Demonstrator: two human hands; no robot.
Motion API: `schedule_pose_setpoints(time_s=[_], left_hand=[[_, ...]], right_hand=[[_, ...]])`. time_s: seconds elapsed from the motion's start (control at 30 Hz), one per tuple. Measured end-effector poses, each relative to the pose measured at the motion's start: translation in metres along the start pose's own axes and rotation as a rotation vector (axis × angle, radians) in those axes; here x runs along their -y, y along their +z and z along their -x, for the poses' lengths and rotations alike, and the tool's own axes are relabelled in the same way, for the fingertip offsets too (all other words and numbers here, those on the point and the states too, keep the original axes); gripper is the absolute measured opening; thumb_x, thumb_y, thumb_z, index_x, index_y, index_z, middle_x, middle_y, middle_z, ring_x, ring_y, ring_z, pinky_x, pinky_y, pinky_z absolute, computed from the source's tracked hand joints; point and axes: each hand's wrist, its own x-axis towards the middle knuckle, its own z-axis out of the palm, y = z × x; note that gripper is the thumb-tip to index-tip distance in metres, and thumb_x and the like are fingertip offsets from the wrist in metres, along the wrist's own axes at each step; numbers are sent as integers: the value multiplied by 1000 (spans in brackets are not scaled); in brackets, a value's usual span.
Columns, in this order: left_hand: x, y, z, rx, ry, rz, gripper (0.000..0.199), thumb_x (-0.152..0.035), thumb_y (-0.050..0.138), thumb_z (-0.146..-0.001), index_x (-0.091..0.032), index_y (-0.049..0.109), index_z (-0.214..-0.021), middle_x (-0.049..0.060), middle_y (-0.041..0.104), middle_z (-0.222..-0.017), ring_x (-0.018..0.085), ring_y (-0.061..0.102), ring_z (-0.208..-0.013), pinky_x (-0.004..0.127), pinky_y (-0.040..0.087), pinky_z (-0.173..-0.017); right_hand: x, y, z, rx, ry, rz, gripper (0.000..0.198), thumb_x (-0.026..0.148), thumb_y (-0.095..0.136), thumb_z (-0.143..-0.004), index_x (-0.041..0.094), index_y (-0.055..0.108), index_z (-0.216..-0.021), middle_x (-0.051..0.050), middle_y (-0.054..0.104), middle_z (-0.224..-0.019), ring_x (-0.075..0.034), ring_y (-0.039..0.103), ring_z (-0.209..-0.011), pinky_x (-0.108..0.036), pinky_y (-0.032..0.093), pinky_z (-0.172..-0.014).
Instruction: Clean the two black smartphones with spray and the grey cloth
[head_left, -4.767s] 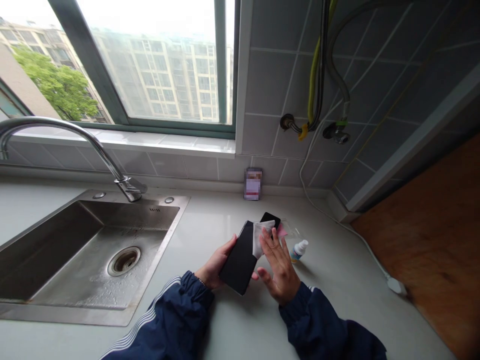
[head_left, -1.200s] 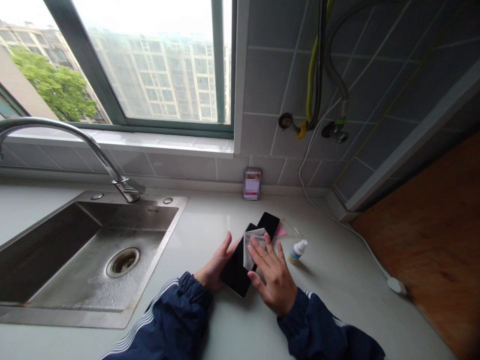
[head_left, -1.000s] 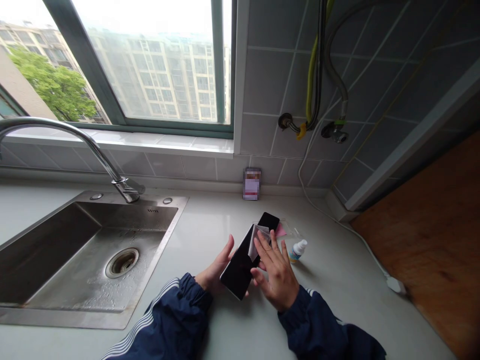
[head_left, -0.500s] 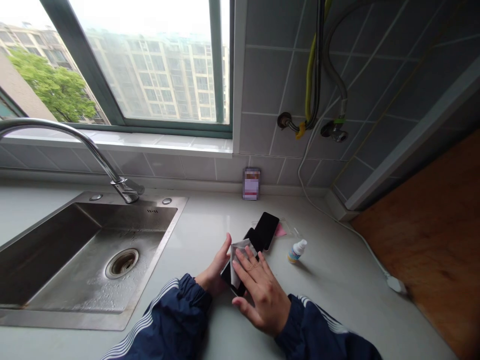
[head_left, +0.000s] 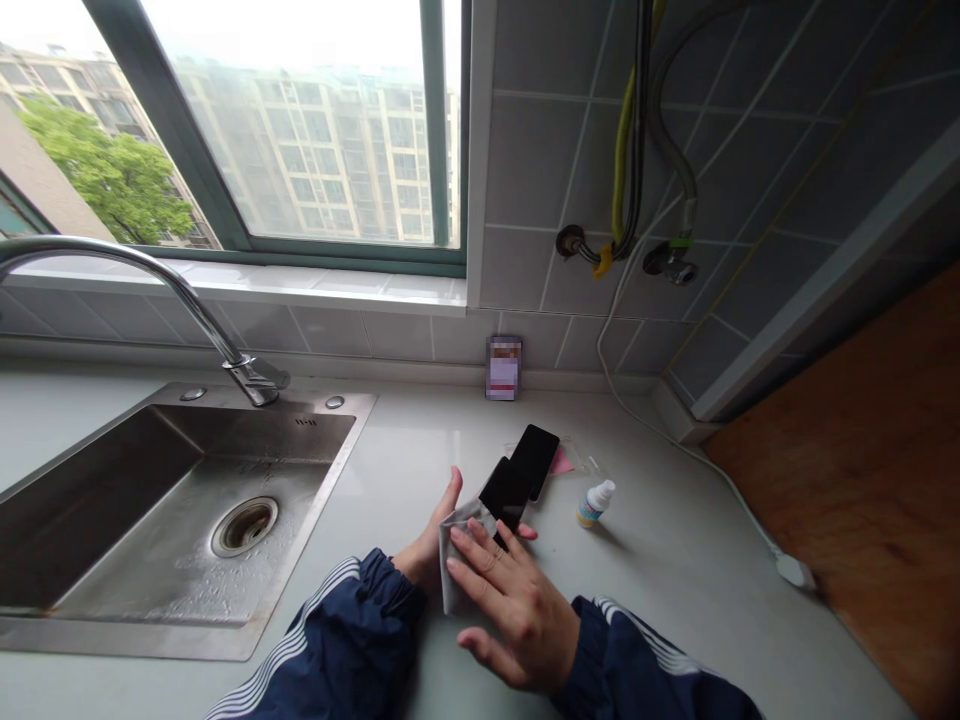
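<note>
A black smartphone lies tilted in my left hand. The fingers pass beneath it and show at its right edge, while the thumb stands up on the left. My right hand is spread flat on a grey cloth, pressing it onto the near end of the screen. That end is hidden by the cloth and fingers. Just beyond, a second black smartphone lies on the counter, its near end partly overlapped by the held one. A small white spray bottle stands to the right.
Near the second phone lie a clear plastic piece and a pink piece. Another phone with a lit, blurred screen leans on the tiled wall. A steel sink with a faucet is at left; a white cable runs at right.
My right hand and the cloth have slid down the held phone toward its near end, uncovering more of the far part of the screen. The left hand stays nearly in place.
</note>
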Motion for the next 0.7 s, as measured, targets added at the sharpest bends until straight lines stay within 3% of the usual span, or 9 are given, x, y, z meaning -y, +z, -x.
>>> schedule_pose_setpoints(time_s=[0.33, 0.53, 0.7], left_hand=[[3, -23, -10, 43, -70, 45, 106, -91, 23, -83, -4, 68, -124, 17, 77, -98, 32, 72, -98, 37, 54, -87], [2, -9, -2, 35, -32, 71, 100, -88, 28, -85, -5, 68, -123, 19, 77, -98, 33, 72, -100, 38, 53, -90], [2, -5, -5, -46, -15, 100, 100, -88, 29, -84, -6, 66, -127, 22, 75, -106, 36, 72, -102, 42, 52, -93]], right_hand=[[4, -3, -4, 13, 0, 6, 62, 35, 49, -102, 5, 37, -155, -17, 36, -161, -33, 25, -154, -61, 30, -122], [4, -3, -5, 6, 41, 42, 56, 29, 47, -102, 10, 40, -154, -12, 36, -162, -32, 23, -154, -60, 28, -123], [-1, 3, -3, -29, 130, 80, 58, 29, 47, -102, 10, 36, -156, -13, 34, -163, -34, 24, -154, -61, 34, -119]])
